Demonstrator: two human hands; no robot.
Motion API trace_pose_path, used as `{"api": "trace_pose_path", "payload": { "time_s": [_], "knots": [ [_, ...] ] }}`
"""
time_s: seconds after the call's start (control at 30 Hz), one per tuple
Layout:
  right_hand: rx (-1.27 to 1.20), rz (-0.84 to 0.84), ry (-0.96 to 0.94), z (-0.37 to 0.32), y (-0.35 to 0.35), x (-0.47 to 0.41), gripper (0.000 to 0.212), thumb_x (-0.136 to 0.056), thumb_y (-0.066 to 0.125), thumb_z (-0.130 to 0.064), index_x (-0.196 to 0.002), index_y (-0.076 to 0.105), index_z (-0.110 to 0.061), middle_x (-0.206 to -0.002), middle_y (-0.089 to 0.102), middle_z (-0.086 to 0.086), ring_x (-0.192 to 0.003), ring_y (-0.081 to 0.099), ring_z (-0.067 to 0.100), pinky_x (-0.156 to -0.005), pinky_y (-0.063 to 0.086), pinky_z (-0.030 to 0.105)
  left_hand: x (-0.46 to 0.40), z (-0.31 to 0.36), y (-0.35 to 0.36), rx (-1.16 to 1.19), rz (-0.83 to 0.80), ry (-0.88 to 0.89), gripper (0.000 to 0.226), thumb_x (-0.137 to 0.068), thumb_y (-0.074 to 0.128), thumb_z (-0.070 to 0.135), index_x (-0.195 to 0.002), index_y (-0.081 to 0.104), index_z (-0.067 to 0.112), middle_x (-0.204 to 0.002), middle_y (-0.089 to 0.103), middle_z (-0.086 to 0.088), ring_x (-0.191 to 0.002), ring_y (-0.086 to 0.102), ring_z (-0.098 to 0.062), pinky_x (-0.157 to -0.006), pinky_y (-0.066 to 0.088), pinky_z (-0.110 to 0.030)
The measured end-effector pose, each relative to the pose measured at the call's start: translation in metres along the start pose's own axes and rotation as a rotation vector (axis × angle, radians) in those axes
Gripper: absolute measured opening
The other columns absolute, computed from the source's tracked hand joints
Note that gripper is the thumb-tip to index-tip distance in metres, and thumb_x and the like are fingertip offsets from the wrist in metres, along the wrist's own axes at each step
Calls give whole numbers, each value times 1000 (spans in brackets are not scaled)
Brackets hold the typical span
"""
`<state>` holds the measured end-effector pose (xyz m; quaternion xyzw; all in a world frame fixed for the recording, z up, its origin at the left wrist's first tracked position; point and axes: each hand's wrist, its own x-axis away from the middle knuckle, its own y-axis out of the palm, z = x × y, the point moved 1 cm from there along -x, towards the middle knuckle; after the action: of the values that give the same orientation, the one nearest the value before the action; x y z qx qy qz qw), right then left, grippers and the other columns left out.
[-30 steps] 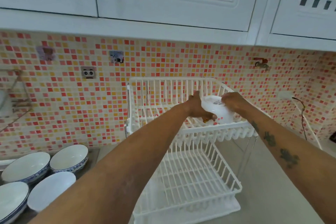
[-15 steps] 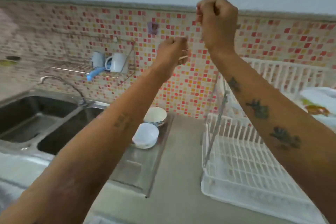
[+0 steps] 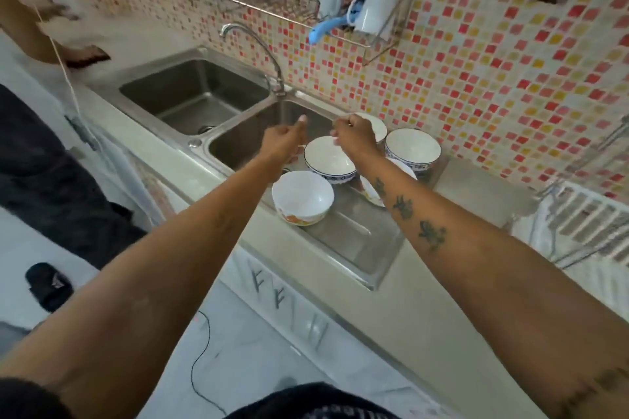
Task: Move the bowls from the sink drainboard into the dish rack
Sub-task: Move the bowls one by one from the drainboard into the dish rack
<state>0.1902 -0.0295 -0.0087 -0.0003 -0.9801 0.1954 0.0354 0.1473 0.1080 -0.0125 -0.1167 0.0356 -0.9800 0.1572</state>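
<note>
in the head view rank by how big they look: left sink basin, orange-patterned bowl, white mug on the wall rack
1. left sink basin, clearly largest.
2. orange-patterned bowl.
3. white mug, though it hangs farther from the camera, so its smaller look is partly distance.

Pink-and-yellow mosaic wall tiles (image 3: 493, 54), white cabinets (image 3: 299, 309), pale floor (image 3: 238, 360).

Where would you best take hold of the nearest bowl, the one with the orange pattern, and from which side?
By its rim, from above. The orange-patterned bowl sits upright and open on the drainboard, nearest the counter edge, apart from its neighbours. Probably pinch the near rim, thumb inside.
</note>
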Motion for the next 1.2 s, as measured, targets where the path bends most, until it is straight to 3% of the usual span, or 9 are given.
{"api": "trace_pose_path", "payload": {
  "time_s": [0.13,0.23,0.33,0.47,0.57,0.7,0.87,1.0,1.2],
  "knots": [
    [230,-172,213,70,28,5,22,-91,49,-26,-103,60,-10,-119,64,20,-107,60,32,-97,47,39,-17,-76,-10,-133,43,-79,46,-92,55,48,-103,66,5,-103,67,-15,-89,58,-23,-86,50,-39],
    [229,-129,327,105,41,7,56,-91,57,-29,-137,44,-1,-142,51,17,-130,49,32,-104,40,36,-22,-106,-10,-246,124,-9,42,-93,55,41,-114,63,6,-110,66,-9,-99,60,-24,-92,50,-37],
    [192,-229,470,122,54,6,80,-87,59,-41,-148,24,-4,-152,38,14,-135,43,31,-106,43,40,-29,-122,-11,-261,243,55,31,-90,59,33,-107,62,6,-115,64,-13,-103,61,-27,-87,50,-32],
    [172,-275,420,129,66,2,55,-84,50,-16,-138,38,-17,-135,52,8,-118,55,32,-91,55,47,-45,-136,-12,-337,274,79,24,-87,61,15,-109,56,9,-124,54,-15,-115,53,-30,-101,47,-38],
    [64,-259,454,130,69,4,52,-87,40,-9,-138,38,-20,-127,48,2,-115,57,33,-73,60,50,-48,-143,-9,-306,205,-21,26,-87,52,0,-113,54,2,-119,57,-17,-104,54,-25,-88,45,-28],
    [-13,-295,477,129,67,4,52,-88,35,-6,-138,35,-23,-130,45,4,-110,59,40,-68,60,56,-49,-150,-5,-220,196,-70,26,-91,46,0,-116,55,3,-117,62,-17,-108,57,-32,-86,44,-30],
    [21,-316,368,110,52,1,54,-77,35,-9,-129,43,-24,-128,53,10,-107,60,39,-65,60,56,-39,-128,-2,-80,247,-80,26,-95,41,2,-117,54,4,-116,58,-13,-104,53,-27,-91,47,-38],
    [83,-219,220,69,15,-2,49,-86,37,-2,-133,40,-17,-128,50,11,-108,52,29,-58,60,34,-36,-77,10,-9,276,54,19,-96,42,7,-108,54,15,-107,58,-3,-105,56,-27,-98,50,-44],
    [-35,-32,28,-15,-73,5,45,-91,45,-2,-133,39,-17,-121,45,2,-104,56,30,-54,62,38,-13,44,47,215,131,242,18,-97,43,10,-109,54,16,-107,56,0,-104,54,-20,-91,46,-35]
  ]
}}
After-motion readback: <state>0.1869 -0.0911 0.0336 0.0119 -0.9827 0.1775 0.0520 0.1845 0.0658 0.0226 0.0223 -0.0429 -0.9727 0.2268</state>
